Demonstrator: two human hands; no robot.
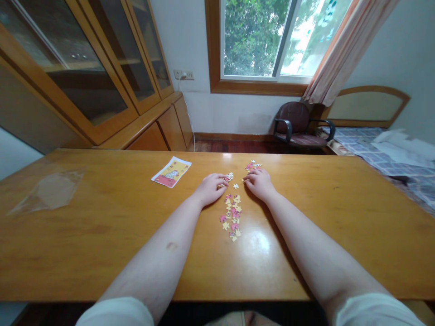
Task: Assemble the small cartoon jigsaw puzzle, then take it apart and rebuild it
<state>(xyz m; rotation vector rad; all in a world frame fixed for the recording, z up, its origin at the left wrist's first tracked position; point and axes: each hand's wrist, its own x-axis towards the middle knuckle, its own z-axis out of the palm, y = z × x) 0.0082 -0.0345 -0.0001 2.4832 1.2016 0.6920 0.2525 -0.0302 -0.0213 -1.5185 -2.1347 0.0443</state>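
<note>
Left hand [209,189] and right hand [257,184] curled at the jigsaw pieces [230,217] on the counter [102,244]
Fingers bent low; I cannot tell if either pinches. Pieces lie in a column between my hands, more just ahead; light fingertips suit pieces this small.

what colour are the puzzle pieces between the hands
The puzzle pieces are pink and pale yellow, shown best in the head view.

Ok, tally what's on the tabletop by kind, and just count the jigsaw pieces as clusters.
Hands: 2, left hand and right hand
Jigsaw piece clusters: 3, leaving out loose pieces between the hands
Printed picture cards: 1
Clear plastic sheets: 1
Total: 7
</note>
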